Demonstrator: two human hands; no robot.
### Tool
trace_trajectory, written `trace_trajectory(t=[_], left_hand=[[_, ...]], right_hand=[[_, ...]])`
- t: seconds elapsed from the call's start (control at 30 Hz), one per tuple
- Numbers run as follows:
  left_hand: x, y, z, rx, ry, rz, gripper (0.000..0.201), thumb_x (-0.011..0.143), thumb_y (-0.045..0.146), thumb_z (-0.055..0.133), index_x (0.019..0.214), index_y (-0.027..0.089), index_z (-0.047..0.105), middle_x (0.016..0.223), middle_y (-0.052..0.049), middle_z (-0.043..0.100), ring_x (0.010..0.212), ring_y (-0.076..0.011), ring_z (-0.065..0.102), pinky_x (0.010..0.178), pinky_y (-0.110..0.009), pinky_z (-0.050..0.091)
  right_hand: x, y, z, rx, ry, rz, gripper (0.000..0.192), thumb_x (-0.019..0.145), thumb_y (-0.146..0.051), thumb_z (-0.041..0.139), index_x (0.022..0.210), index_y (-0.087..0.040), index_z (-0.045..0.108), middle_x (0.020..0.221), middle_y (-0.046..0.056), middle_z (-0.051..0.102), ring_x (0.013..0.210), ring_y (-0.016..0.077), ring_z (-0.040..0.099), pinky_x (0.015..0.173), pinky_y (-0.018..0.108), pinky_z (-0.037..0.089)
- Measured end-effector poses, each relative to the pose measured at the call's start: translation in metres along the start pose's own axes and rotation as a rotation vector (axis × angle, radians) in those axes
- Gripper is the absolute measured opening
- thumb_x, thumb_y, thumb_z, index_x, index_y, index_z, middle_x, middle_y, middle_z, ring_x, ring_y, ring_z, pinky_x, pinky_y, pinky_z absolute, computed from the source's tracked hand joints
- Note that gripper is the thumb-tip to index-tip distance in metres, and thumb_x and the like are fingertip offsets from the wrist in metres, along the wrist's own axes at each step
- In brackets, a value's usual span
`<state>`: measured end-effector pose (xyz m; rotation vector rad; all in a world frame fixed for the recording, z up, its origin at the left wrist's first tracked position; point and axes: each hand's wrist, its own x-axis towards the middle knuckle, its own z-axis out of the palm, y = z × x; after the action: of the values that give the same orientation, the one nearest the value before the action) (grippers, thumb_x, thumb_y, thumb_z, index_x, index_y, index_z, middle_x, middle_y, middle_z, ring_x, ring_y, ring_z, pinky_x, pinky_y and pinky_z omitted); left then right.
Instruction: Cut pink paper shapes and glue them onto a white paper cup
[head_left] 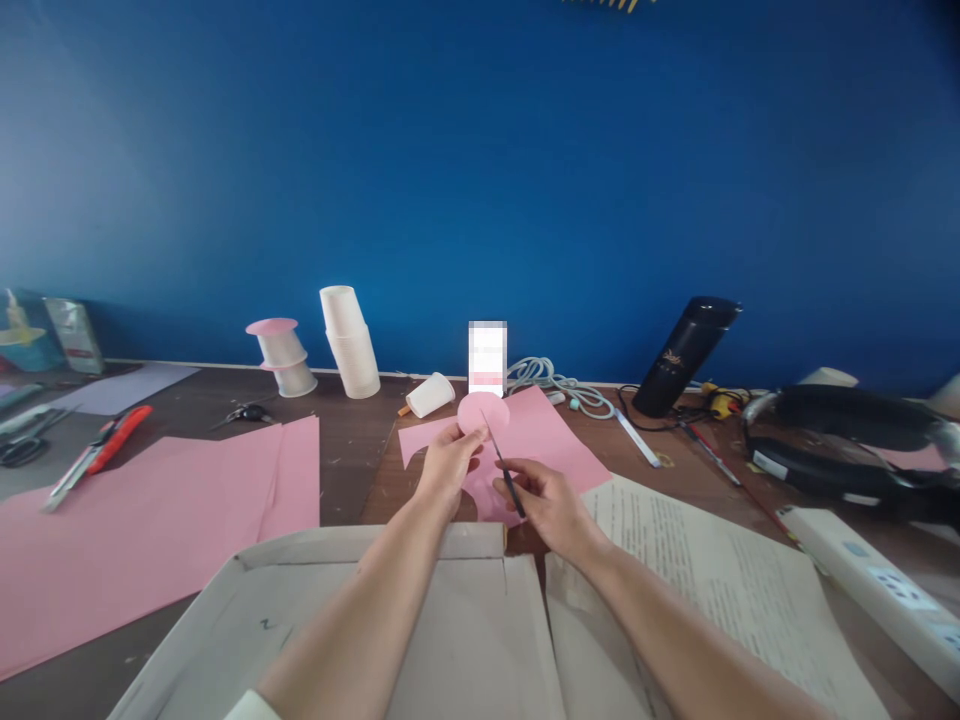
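Flattened grey cardboard box (420, 620) lies under your forearms. Your left hand (448, 462) pinches a round pink paper disc (482, 412) just above the cut pink paper sheet (544, 430); your right hand (551, 503) grips a thin dark pen (508, 470), its tip touching the disc's edge. Bare brown wooden table (349, 455) lies left of the hands.

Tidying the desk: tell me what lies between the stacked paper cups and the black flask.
Head view: between stacked paper cups and black flask lie a tipped cup, a blurred upright item, and coiled cable.
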<state>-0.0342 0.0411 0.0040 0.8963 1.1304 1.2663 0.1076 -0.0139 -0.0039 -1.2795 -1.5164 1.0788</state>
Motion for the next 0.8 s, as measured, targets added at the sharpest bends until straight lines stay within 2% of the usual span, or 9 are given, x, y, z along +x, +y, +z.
trace_trajectory(t=[0.17,0.3,0.8], left_hand=[[0.003,0.003,-0.0023,-0.224,0.079,-0.044,0.033,0.058,0.04,0.075,0.074,0.015,0.059,0.064,0.001,0.054,0.055,-0.0074,0.048,0.052,-0.02,0.037],[0.007,0.0032,-0.0045,-0.319,0.067,-0.024,0.033,0.056,0.036,0.076,0.068,0.015,0.054,0.055,0.004,0.048,0.048,-0.0056,0.042,0.047,-0.019,0.032],[0.01,-0.0008,-0.0055,-0.32,0.008,0.034,0.03,0.057,0.033,0.076,0.068,0.014,0.055,0.052,0.005,0.048,0.043,-0.0043,0.039,0.044,-0.02,0.027]], right_hand=[[-0.0017,-0.0039,0.0012,-0.055,0.013,0.003,0.036,0.075,-0.04,0.064,0.104,-0.018,0.065,0.065,-0.002,0.056,0.058,0.0113,0.05,0.057,0.023,0.039],[-0.0026,-0.0065,0.0018,-0.061,0.003,0.021,0.036,0.075,-0.039,0.064,0.104,-0.018,0.065,0.065,-0.003,0.056,0.058,0.011,0.05,0.056,0.023,0.039],[-0.0028,-0.0049,0.0023,-0.078,-0.015,0.002,0.041,0.076,-0.045,0.062,0.106,-0.017,0.064,0.066,-0.001,0.057,0.06,0.0122,0.05,0.058,0.024,0.04]])
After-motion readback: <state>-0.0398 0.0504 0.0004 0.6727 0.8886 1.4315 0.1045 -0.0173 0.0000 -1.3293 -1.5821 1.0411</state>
